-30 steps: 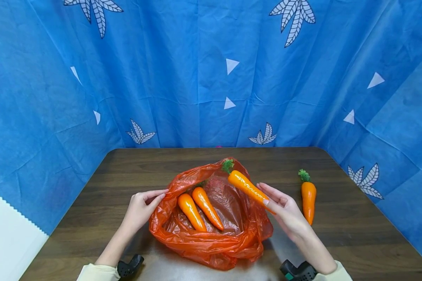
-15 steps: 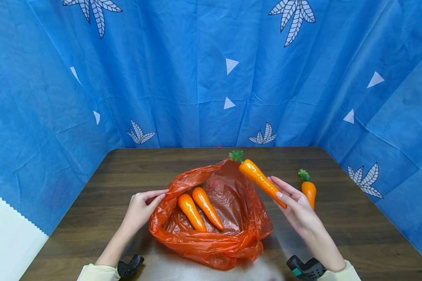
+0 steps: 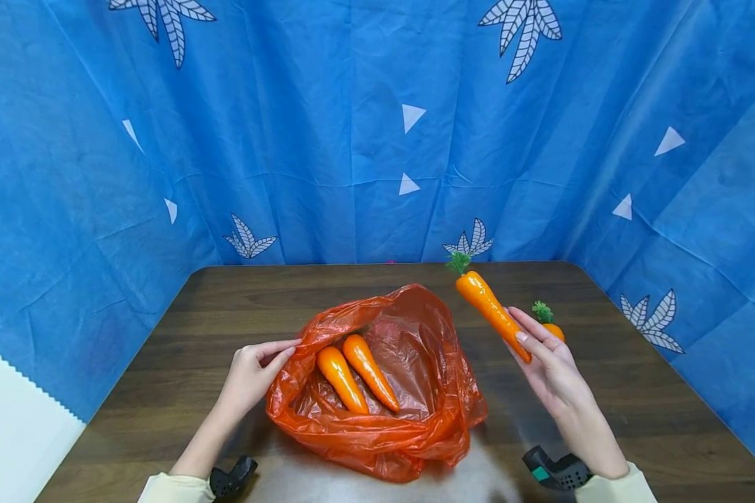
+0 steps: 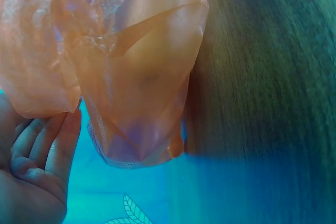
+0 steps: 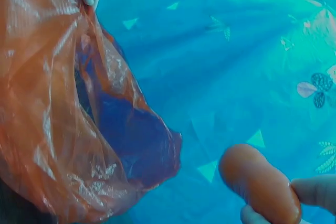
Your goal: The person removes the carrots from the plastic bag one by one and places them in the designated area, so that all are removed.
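My left hand [image 3: 256, 374] pinches the left rim of a red plastic bag [image 3: 377, 447], whose mouth gapes upward on the table. Inside the bag lie two orange carrots, a left one [image 3: 342, 381] and a right one [image 3: 371, 372]. To the right of the bag, my right hand [image 3: 554, 370] grips a carrot [image 3: 487, 304] near its tapered tip, the green tuft pointing up and left. In the right wrist view that carrot [image 5: 257, 182] hangs apart from the bag [image 5: 47, 103]. Behind the right hand sits another carrot [image 3: 554, 331], mostly hidden.
The brown wooden table [image 3: 226, 293] has blue patterned cloth [image 3: 314, 140] hanging behind it and at both sides. A white sheet with a zigzag edge [image 3: 19, 433] shows at the lower left. Black devices are worn on the left wrist [image 3: 233, 477] and right wrist [image 3: 556, 469].
My right hand has drawn the carrot from over the bag's mouth to the right and away from the bag. The left hand has kept its hold on the rim.
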A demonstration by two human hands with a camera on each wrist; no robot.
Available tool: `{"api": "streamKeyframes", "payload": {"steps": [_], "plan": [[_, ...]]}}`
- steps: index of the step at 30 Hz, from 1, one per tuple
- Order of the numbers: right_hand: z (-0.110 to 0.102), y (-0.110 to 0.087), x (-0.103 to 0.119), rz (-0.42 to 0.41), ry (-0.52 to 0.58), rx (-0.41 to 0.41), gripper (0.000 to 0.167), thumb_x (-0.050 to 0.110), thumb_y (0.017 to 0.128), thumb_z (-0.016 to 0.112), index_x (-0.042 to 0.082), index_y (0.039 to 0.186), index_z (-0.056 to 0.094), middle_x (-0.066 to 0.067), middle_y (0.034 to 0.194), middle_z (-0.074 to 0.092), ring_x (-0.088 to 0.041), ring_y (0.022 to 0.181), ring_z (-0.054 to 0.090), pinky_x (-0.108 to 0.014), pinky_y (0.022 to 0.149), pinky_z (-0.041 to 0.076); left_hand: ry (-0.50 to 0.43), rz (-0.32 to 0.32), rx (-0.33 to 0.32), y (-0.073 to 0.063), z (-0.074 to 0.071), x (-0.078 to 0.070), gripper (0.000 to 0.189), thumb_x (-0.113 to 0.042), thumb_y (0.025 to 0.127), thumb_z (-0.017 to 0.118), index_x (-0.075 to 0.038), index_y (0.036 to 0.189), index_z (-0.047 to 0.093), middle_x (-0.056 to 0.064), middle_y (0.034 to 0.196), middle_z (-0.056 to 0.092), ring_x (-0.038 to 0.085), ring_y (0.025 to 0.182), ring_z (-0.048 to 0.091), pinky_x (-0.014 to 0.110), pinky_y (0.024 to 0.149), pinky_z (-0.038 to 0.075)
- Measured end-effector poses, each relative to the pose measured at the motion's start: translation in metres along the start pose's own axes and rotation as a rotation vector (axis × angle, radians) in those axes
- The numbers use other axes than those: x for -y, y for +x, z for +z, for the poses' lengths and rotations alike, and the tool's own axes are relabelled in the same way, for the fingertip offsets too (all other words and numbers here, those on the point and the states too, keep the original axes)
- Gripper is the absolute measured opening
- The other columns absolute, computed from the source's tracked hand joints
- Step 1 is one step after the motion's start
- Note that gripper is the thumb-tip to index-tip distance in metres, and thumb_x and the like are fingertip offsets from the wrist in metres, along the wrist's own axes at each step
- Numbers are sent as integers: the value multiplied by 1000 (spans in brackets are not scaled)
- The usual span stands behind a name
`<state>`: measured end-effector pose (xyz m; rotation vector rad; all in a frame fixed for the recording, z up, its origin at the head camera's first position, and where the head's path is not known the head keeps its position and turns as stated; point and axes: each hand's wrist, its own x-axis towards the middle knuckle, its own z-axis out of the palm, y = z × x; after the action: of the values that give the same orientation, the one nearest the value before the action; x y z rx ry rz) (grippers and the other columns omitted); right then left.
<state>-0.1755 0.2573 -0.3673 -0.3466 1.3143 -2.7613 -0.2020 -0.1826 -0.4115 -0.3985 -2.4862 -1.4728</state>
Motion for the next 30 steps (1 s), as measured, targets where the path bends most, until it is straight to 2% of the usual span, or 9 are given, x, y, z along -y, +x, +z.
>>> {"api": "streamKeyframes", "payload": {"steps": [4,8,12,17,19,22,26,30], "plan": [[-4,1,2,37,52,-105,34,-6,97,42,7,120,62,-6,134,31,-16,116,44,-27,101,33,2,6,-3,0,0,0,20,-4,90,62,-3,109,70,11,101,68,16,79,67,26,66,55],[-10,1,2,74,69,-204,28,0,97,45,13,116,63,-3,136,22,-17,123,31,-28,103,27,-4,7,-4,0,-1,0,20,-5,89,63,-3,108,70,11,100,68,16,79,67,26,65,55],[-16,1,2,87,128,-260,25,2,97,47,12,115,62,-1,136,20,-16,127,23,-28,104,25,-3,12,-7,0,-1,0,20,-4,89,63,-3,108,70,11,100,68,15,77,67,26,64,55],[-22,3,1,71,200,-294,24,-1,96,47,9,110,64,-1,136,22,-15,129,21,-27,104,24,-6,19,0,-1,0,0,20,-4,90,62,-3,108,70,11,101,68,14,78,67,26,65,55],[-24,4,-1,68,195,-319,24,-1,96,49,10,112,62,0,135,22,-15,128,22,-26,104,25,-7,18,1,-1,0,0,20,-4,90,62,-3,109,70,11,101,68,14,77,67,26,65,55],[-26,5,-4,77,150,-380,32,2,95,52,13,125,53,2,134,23,-14,127,23,-25,103,27,-5,18,1,-1,0,0,20,-4,90,62,-3,109,70,11,101,68,14,78,67,26,65,55],[-28,10,-11,110,66,-467,58,5,96,51,15,147,26,3,133,25,-12,126,25,-24,104,26,-2,16,0,-1,0,1,20,-5,90,62,-4,108,70,11,101,68,14,78,67,26,65,55],[-31,13,-22,148,-50,-528,61,6,99,43,11,151,11,-1,143,18,-14,129,22,-23,105,23,-1,11,5,-1,0,1,21,-5,90,62,-4,109,70,11,101,68,14,78,66,26,65,55]]}}
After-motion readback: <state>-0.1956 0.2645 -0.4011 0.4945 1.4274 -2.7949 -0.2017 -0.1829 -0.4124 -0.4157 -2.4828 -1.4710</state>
